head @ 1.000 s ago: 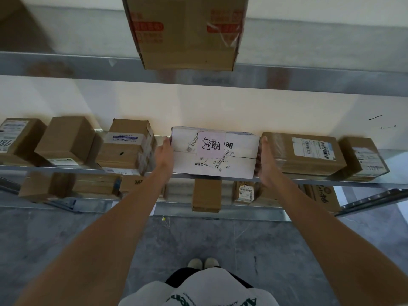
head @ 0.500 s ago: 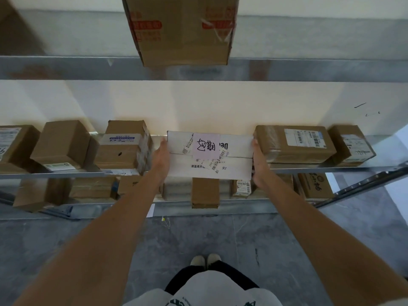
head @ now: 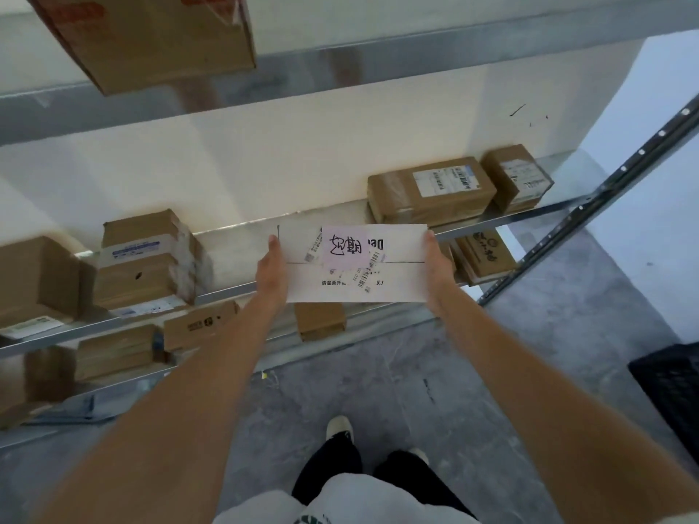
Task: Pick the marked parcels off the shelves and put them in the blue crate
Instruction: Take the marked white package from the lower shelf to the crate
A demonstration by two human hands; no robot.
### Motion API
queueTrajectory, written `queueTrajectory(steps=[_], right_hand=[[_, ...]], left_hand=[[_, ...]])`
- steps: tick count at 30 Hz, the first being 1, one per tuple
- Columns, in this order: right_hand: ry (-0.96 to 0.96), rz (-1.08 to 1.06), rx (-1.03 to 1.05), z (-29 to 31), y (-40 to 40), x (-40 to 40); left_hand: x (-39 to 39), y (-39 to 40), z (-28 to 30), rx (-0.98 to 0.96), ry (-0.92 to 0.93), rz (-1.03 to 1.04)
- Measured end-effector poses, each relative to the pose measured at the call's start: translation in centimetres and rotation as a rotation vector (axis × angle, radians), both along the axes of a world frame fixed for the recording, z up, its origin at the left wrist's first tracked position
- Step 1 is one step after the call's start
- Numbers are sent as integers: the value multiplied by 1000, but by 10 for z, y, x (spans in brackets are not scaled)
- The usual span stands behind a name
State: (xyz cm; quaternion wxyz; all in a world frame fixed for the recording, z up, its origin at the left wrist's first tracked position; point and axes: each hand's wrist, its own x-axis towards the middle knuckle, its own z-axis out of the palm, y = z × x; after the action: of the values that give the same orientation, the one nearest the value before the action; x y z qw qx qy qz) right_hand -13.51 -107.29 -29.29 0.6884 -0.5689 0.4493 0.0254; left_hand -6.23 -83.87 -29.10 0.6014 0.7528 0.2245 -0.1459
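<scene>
A white parcel (head: 397, 274) with a pink handwritten note (head: 344, 247) stuck on its top is held out in front of the middle shelf (head: 227, 291), off the shelf surface. My left hand (head: 270, 272) grips its left end and my right hand (head: 438, 274) grips its right end, thumbs on the top edge. A dark crate (head: 669, 395) shows at the right edge on the floor; its colour is hard to judge.
Brown cardboard parcels (head: 431, 191) sit on the middle shelf to the right and left (head: 145, 259), more on the lower shelf (head: 319, 321). A large box (head: 151, 35) overhangs the top shelf. A perforated shelf upright (head: 590, 217) slants at right. Grey floor lies below.
Both hands have drawn the white parcel off the middle shelf toward me. The view has swung to the right, bringing the dark crate into sight.
</scene>
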Motion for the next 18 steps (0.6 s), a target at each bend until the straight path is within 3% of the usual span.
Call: queueTrajectory(steps=[9,18], right_hand=[[-7,-128,-55,10,-74,-68],[5,-319,-54,9,-184,-164]], left_hand=[[-47,-95,8,115,-7,-91],[-107,-221,16,138,-20,-313]])
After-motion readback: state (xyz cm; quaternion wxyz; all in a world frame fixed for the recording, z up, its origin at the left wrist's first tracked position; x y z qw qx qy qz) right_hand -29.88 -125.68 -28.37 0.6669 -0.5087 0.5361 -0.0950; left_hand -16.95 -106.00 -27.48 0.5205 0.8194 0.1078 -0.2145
